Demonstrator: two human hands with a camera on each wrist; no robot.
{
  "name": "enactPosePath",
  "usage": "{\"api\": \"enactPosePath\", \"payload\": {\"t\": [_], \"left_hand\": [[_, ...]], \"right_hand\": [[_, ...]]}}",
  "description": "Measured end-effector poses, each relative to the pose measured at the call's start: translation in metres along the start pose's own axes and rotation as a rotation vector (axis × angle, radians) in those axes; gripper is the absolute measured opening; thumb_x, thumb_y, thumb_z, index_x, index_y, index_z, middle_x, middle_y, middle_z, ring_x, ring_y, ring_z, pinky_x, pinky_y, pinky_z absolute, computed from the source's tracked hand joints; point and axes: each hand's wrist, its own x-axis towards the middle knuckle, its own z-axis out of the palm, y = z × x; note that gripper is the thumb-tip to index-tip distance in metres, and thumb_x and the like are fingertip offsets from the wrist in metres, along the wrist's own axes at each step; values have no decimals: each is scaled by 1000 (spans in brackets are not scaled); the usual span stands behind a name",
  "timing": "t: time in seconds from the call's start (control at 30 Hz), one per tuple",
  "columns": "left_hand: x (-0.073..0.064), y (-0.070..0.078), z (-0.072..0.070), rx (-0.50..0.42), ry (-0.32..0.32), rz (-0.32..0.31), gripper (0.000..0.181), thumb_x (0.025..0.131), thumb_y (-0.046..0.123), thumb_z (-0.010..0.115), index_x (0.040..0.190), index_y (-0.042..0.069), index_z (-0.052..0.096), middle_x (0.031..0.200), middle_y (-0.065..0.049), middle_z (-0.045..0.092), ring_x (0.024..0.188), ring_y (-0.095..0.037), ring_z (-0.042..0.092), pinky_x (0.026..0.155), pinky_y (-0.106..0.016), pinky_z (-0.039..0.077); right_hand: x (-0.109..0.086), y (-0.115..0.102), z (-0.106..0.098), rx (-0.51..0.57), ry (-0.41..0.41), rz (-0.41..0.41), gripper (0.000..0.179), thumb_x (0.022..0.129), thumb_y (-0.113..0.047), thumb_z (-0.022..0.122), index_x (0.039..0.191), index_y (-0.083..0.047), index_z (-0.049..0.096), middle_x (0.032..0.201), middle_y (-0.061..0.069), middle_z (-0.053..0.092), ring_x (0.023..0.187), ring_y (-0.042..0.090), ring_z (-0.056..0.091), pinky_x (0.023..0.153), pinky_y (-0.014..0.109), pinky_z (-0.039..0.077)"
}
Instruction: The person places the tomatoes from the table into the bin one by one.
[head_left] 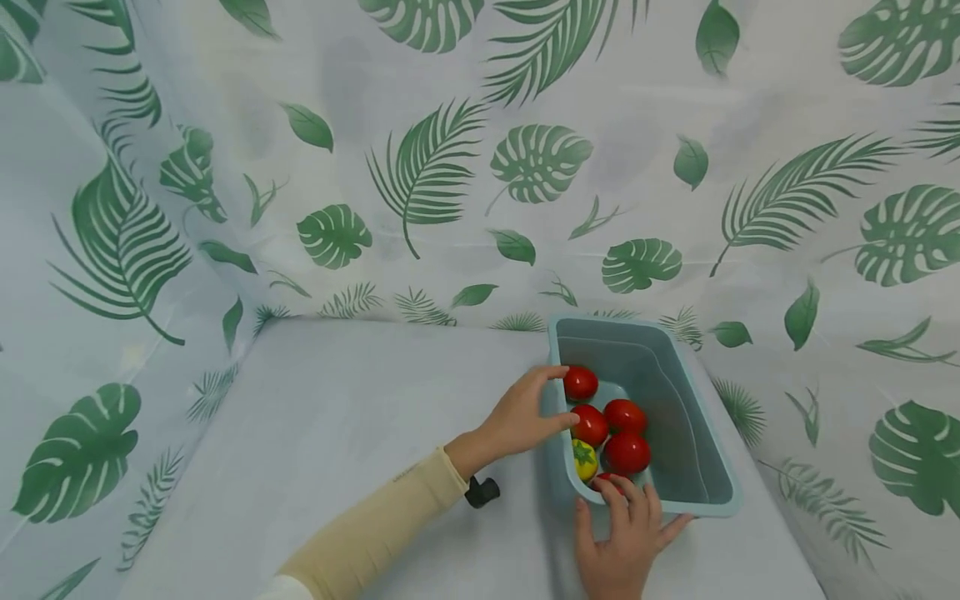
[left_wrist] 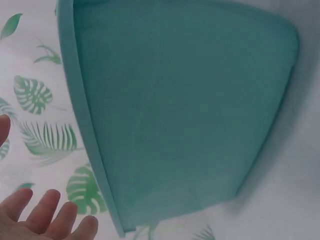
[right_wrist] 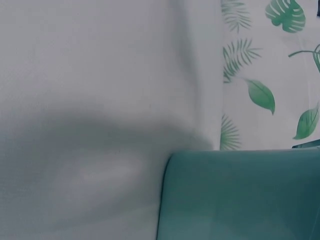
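Observation:
A blue-green plastic bin (head_left: 697, 417) holds several red tomatoes (head_left: 627, 452) and a yellow bell pepper (head_left: 584, 459) with a green stem. Over the bin's left rim reaches my left hand (head_left: 525, 412), thumb and fingers spread apart. Its thumb tip is at one tomato (head_left: 591, 427) and its fingertips are near another (head_left: 581, 383); whether they touch is unclear. In the left wrist view its fingers (left_wrist: 62, 217) extend beside the bin's rim. My right hand (head_left: 626, 533) is at the near rim, fingertips bent over it by a partly hidden red tomato. The right wrist view shows no hand.
The bin stands on a white-covered table (head_left: 360, 400) near its right edge. A small black object (head_left: 482, 492) lies beneath the left forearm. Leaf-printed sheeting (head_left: 540, 167) hangs behind and at both sides.

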Motion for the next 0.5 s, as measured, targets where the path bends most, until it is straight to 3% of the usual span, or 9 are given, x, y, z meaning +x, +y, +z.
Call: {"api": "enactPosePath", "payload": {"t": [0.2, 0.5], "left_hand": [[-3, -8, -8, -34, 21, 25, 64, 91, 32, 68, 144, 10, 42, 144, -2, 48, 132, -17, 45, 108, -36, 40], [-9, -10, -18, -40, 58, 43, 62, 92, 33, 67, 143, 8, 43, 143, -5, 49, 132, -18, 46, 107, -42, 41]], "right_hand": [[2, 5, -7, -33, -1, 9, 47, 94, -49, 56, 95, -3, 69, 103, 18, 64, 107, 45, 45, 105, 72, -12], [3, -2, -11, -45, -114, 37, 47, 95, -49, 52, 100, -5, 67, 107, 16, 60, 116, 42, 43, 105, 72, -13]]}}
